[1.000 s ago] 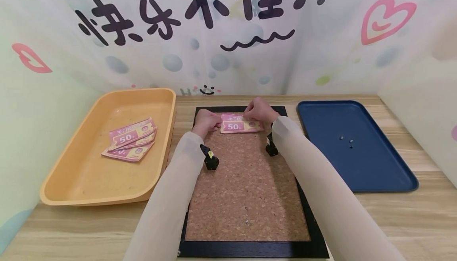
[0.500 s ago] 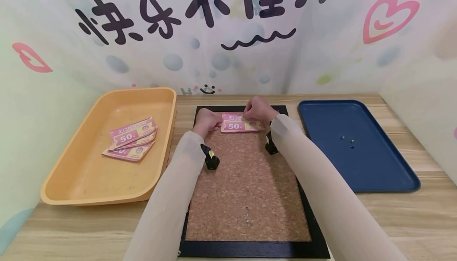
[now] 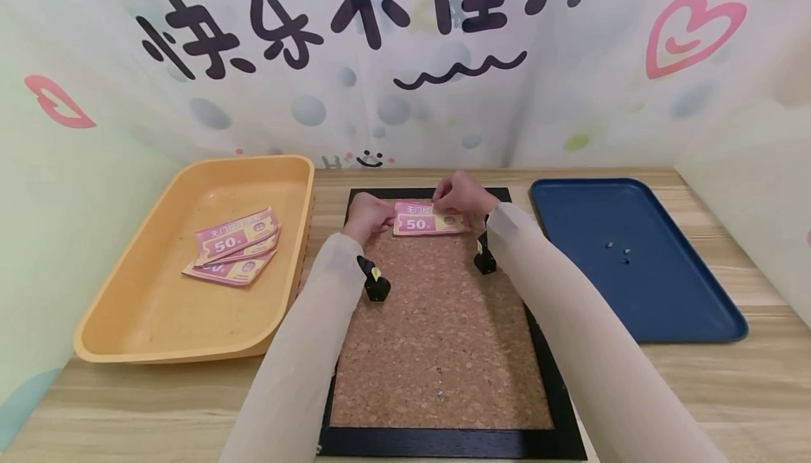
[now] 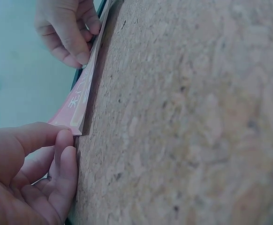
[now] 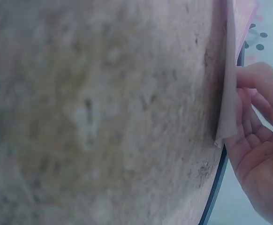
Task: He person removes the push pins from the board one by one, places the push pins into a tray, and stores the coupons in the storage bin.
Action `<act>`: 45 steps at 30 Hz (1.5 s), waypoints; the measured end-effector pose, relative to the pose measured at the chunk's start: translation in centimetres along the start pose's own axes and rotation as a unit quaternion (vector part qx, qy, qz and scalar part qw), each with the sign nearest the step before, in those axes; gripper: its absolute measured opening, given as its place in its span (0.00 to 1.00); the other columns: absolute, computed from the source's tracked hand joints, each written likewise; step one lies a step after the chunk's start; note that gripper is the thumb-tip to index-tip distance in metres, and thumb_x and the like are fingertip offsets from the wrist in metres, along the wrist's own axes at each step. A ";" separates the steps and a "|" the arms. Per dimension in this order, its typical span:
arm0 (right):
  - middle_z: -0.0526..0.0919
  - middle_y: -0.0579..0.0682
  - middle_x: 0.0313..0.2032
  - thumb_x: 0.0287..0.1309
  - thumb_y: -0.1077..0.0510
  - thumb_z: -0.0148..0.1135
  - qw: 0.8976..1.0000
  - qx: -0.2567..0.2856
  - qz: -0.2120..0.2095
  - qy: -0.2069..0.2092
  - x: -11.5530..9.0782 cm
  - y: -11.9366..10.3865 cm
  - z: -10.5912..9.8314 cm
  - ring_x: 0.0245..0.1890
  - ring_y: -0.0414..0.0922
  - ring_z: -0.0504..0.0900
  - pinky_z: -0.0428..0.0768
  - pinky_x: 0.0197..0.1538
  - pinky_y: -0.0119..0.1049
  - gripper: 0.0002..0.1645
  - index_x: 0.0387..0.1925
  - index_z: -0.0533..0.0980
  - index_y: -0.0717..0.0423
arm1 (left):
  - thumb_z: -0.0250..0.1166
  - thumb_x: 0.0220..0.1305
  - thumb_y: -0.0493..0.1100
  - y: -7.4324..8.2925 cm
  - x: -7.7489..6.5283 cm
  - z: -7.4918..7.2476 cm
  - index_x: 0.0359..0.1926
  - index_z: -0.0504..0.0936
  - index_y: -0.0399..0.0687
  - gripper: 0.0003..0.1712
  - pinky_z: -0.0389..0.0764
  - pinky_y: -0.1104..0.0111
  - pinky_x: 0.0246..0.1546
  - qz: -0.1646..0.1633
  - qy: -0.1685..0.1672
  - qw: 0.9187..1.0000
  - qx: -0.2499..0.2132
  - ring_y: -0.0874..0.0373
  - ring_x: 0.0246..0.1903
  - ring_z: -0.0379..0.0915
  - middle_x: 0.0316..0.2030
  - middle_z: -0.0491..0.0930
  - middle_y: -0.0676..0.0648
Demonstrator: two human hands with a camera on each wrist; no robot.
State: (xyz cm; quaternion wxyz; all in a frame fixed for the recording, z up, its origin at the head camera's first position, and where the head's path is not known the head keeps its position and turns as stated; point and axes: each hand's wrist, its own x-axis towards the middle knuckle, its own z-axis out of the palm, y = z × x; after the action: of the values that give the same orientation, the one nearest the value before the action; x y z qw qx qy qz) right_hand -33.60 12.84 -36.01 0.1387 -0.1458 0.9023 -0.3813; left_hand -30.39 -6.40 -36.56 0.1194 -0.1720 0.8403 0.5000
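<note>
A pink and yellow coupon (image 3: pixel 417 224) marked 50 lies along the top of a cork board (image 3: pixel 437 329). My left hand (image 3: pixel 369 218) pinches its left end between thumb and forefinger. Over the coupon's upper edge, near its middle, my right hand (image 3: pixel 464 194) has its fingers bent, pinching a tiny pale tack-like piece (image 4: pixel 84 66) against the paper. The coupon (image 5: pixel 227 103) bows a little off the cork along its lower edge in the right wrist view. Most of that small piece is hidden by the fingertips.
On the left, an orange bin (image 3: pixel 171 322) holds several similar coupons (image 3: pixel 231 246), fanned out. A blue tray (image 3: pixel 665 301) at right carries a few tiny metallic pieces (image 3: pixel 626 251). A black frame (image 3: pixel 443 442) borders the cork; a printed cloth (image 3: pixel 253 118) hangs behind.
Both hands stay at the coupon. The right wrist has turned slightly to the right, its fingertips still at the same spot on the paper.
</note>
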 end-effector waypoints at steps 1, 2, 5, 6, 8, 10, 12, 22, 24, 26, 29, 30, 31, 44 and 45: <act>0.76 0.52 0.26 0.54 0.65 0.61 1.000 0.004 -0.001 -0.001 0.0 0.1 0.0 0.21 0.42 0.69 0.67 0.23 0.29 0.04 0.30 0.78 0.64 | 0.63 0.56 0.37 0.0 0.0 0.0 0.36 0.82 0.37 0.08 0.73 0.78 0.17 0.001 -0.001 1.000 0.001 0.65 0.13 0.68 0.19 0.76 0.50; 0.77 0.52 0.26 0.54 0.64 0.61 1.000 0.006 -0.001 -0.003 0.0 0.1 0.0 0.21 0.42 0.69 0.67 0.23 0.29 0.04 0.30 0.77 0.64 | 0.63 0.56 0.37 0.0 0.0 0.0 0.36 0.82 0.37 0.08 0.74 0.78 0.17 0.001 -0.001 1.000 -0.001 0.65 0.13 0.68 0.20 0.76 0.50; 0.77 0.52 0.25 0.54 0.64 0.62 1.000 0.017 0.002 -0.009 0.0 0.2 -0.2 0.19 0.41 0.69 0.67 0.21 0.30 0.04 0.30 0.77 0.64 | 0.63 0.56 0.37 -0.1 0.0 0.1 0.35 0.82 0.37 0.08 0.73 0.78 0.17 0.001 -0.003 1.000 -0.002 0.65 0.13 0.68 0.20 0.76 0.49; 0.77 0.52 0.25 0.54 0.64 0.62 1.000 0.019 0.004 -0.012 0.0 0.3 -0.2 0.19 0.41 0.69 0.68 0.21 0.30 0.05 0.30 0.77 0.64 | 0.63 0.56 0.37 -0.1 0.0 0.1 0.35 0.82 0.37 0.08 0.73 0.78 0.16 0.001 -0.003 1.000 -0.003 0.65 0.13 0.68 0.20 0.76 0.49; 0.77 0.52 0.25 0.54 0.64 0.62 1.000 0.024 0.009 -0.016 0.1 0.4 -0.2 0.18 0.41 0.69 0.69 0.22 0.30 0.05 0.30 0.77 0.64 | 0.63 0.56 0.37 -0.2 0.1 0.1 0.35 0.82 0.37 0.07 0.73 0.78 0.16 -0.001 -0.003 1.000 -0.004 0.65 0.13 0.68 0.20 0.76 0.50; 0.77 0.53 0.26 0.53 0.64 0.63 0.999 0.033 0.018 -0.018 0.1 0.4 -0.3 0.19 0.41 0.70 0.70 0.22 0.30 0.05 0.30 0.78 0.64 | 0.63 0.56 0.38 -0.2 0.1 0.1 0.35 0.82 0.38 0.07 0.73 0.78 0.16 -0.002 -0.003 1.000 -0.002 0.65 0.13 0.68 0.20 0.76 0.50; 0.78 0.53 0.27 0.53 0.64 0.63 0.999 0.035 0.021 -0.020 0.1 0.4 -0.3 0.20 0.42 0.70 0.70 0.22 0.29 0.05 0.30 0.78 0.64 | 0.63 0.56 0.38 -0.2 0.1 0.1 0.35 0.82 0.38 0.07 0.73 0.78 0.16 -0.002 -0.003 1.000 -0.002 0.65 0.13 0.68 0.20 0.76 0.50; 0.79 0.54 0.30 0.53 0.64 0.64 0.999 0.004 0.018 -0.027 0.4 0.2 -0.5 0.22 0.42 0.71 0.69 0.22 0.29 0.08 0.33 0.78 0.66 | 0.63 0.56 0.38 -0.3 0.2 0.2 0.36 0.82 0.38 0.08 0.73 0.79 0.17 -0.001 0.000 1.000 -0.003 0.65 0.15 0.69 0.22 0.77 0.49; 0.79 0.54 0.29 0.53 0.64 0.64 0.999 -0.013 0.012 -0.030 0.6 0.1 -0.4 0.21 0.41 0.70 0.69 0.22 0.29 0.06 0.32 0.79 0.65 | 0.63 0.56 0.38 -0.3 0.1 0.2 0.36 0.82 0.37 0.08 0.73 0.79 0.17 -0.001 0.001 1.000 -0.004 0.65 0.15 0.69 0.22 0.77 0.49; 0.79 0.53 0.27 0.53 0.64 0.63 0.999 -0.033 0.007 -0.033 0.7 -0.1 -0.4 0.20 0.41 0.70 0.69 0.22 0.29 0.05 0.30 0.79 0.64 | 0.63 0.56 0.37 -0.3 0.1 0.1 0.37 0.82 0.37 0.08 0.73 0.79 0.17 0.001 0.001 1.000 -0.005 0.65 0.15 0.70 0.22 0.77 0.49; 0.77 0.52 0.25 0.53 0.64 0.62 0.998 -0.059 0.004 -0.039 0.8 -0.5 -0.3 0.19 0.41 0.69 0.68 0.22 0.29 0.04 0.28 0.79 0.63 | 0.64 0.57 0.38 -0.4 0.1 0.1 0.37 0.82 0.38 0.08 0.73 0.79 0.17 0.000 0.001 1.000 -0.005 0.65 0.15 0.70 0.22 0.77 0.49; 0.77 0.52 0.25 0.53 0.64 0.62 0.997 -0.068 0.002 -0.041 0.8 -0.6 -0.3 0.19 0.41 0.69 0.67 0.22 0.29 0.04 0.28 0.79 0.63 | 0.64 0.57 0.38 -0.4 0.1 0.1 0.37 0.82 0.37 0.09 0.73 0.79 0.17 0.001 0.001 1.000 -0.005 0.65 0.15 0.70 0.22 0.77 0.49; 0.77 0.52 0.24 0.53 0.64 0.61 0.996 -0.075 0.002 -0.042 0.8 -0.8 -0.2 0.18 0.41 0.69 0.67 0.21 0.29 0.04 0.27 0.79 0.64 | 0.63 0.57 0.38 -0.4 0.1 0.1 0.37 0.82 0.37 0.09 0.73 0.79 0.17 0.001 0.000 1.000 -0.006 0.65 0.16 0.70 0.22 0.77 0.49; 0.77 0.52 0.23 0.53 0.62 0.61 0.994 -0.099 0.001 -0.037 1.0 -0.8 0.0 0.18 0.41 0.69 0.65 0.20 0.29 0.06 0.29 0.80 0.63 | 0.63 0.56 0.37 -0.3 0.0 0.0 0.35 0.83 0.37 0.08 0.73 0.79 0.16 0.009 0.000 1.000 0.001 0.65 0.14 0.69 0.21 0.76 0.49; 0.77 0.52 0.23 0.53 0.62 0.61 0.994 -0.101 -0.002 -0.035 1.0 -0.8 0.0 0.17 0.41 0.68 0.65 0.20 0.29 0.06 0.29 0.80 0.63 | 0.63 0.56 0.37 -0.3 0.0 -0.1 0.35 0.83 0.37 0.08 0.72 0.79 0.16 0.010 0.001 1.000 0.001 0.65 0.14 0.69 0.21 0.76 0.49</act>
State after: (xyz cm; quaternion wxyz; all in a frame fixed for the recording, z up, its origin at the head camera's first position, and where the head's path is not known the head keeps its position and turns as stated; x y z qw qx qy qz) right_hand -34.41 11.97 -35.58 0.1540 -0.1744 0.9305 -0.2829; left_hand -30.27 -6.57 -36.73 0.1138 -0.1642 0.8424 0.5005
